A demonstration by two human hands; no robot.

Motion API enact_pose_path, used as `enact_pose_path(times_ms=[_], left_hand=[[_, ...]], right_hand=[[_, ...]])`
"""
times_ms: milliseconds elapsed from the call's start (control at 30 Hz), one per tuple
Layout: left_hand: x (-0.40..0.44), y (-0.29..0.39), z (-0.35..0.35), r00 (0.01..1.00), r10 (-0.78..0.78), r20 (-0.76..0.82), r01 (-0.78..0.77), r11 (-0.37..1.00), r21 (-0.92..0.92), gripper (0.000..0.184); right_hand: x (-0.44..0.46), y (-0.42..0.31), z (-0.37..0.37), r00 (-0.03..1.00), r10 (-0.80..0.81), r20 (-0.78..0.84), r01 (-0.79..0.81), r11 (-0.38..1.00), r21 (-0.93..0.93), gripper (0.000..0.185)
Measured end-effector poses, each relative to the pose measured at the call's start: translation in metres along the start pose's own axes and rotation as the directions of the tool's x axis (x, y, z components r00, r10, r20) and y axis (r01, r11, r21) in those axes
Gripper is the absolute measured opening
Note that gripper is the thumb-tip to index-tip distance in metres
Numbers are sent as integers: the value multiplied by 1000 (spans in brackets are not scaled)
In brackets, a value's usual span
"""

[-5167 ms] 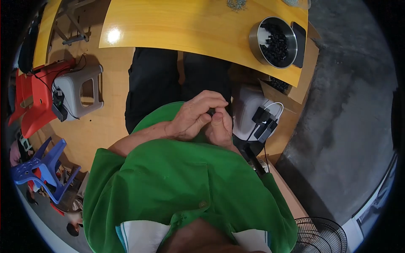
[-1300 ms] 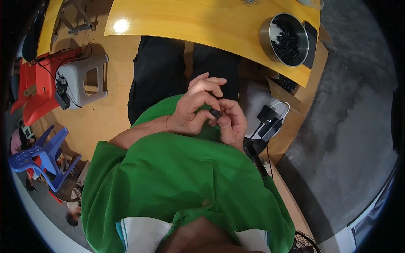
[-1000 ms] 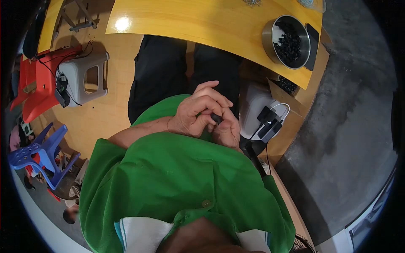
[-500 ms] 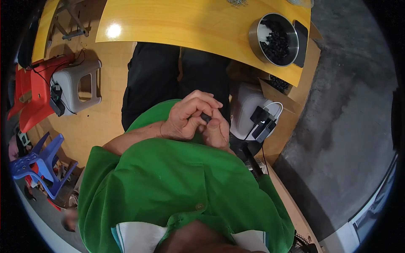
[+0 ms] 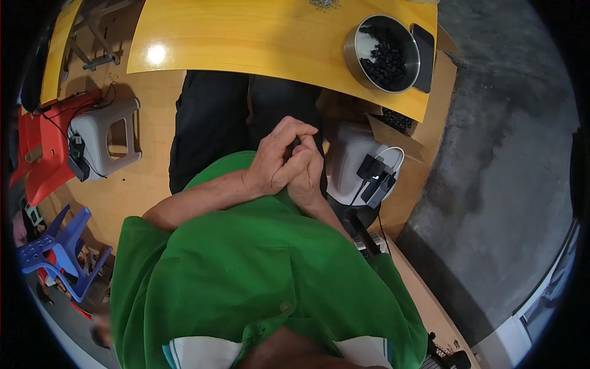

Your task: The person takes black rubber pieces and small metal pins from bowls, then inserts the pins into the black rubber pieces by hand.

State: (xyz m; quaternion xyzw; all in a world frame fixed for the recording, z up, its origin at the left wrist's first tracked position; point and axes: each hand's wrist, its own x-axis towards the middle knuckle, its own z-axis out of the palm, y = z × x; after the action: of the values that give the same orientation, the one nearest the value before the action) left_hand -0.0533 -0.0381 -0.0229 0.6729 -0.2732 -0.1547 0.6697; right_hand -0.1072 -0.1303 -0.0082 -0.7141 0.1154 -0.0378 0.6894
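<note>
In front of my belly, above my lap, my left hand (image 5: 270, 163) and my right hand (image 5: 308, 172) are pressed together with fingers curled. A small black part (image 5: 295, 144) shows as a dark bit in the gap between them; the fingers cover most of it, and its exact kind cannot be made out. Further off, on the yellow table (image 5: 246, 37), stands a round metal bowl (image 5: 351, 55) with many small black parts (image 5: 387, 58) in it.
A dark phone (image 5: 424, 55) lies beside the bowl, and a small pile of shiny bits (image 5: 324, 4) sits at the table's far side. Below right are a cardboard box (image 5: 409, 144) and a white stool (image 5: 350, 160) bearing black adapters. Red, grey and blue plastic seats (image 5: 58, 246) stand left.
My hands have closed more tightly together, and the thumbs now cover more of the black part. The whole view has shifted slightly, with the table and bowl a little further left.
</note>
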Motion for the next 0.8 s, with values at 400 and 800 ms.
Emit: enact_pose_path(times_ms=[400,800], left_hand=[[16,-41,10,990,-114,-80,112,993,-41,29],[22,-48,8,977,-129,-172,117,990,-79,29]], right_hand=[[24,49,-3,992,56,-117,-54,998,17,28],[40,55,-6,969,243,-45,-234,961,149,33]])
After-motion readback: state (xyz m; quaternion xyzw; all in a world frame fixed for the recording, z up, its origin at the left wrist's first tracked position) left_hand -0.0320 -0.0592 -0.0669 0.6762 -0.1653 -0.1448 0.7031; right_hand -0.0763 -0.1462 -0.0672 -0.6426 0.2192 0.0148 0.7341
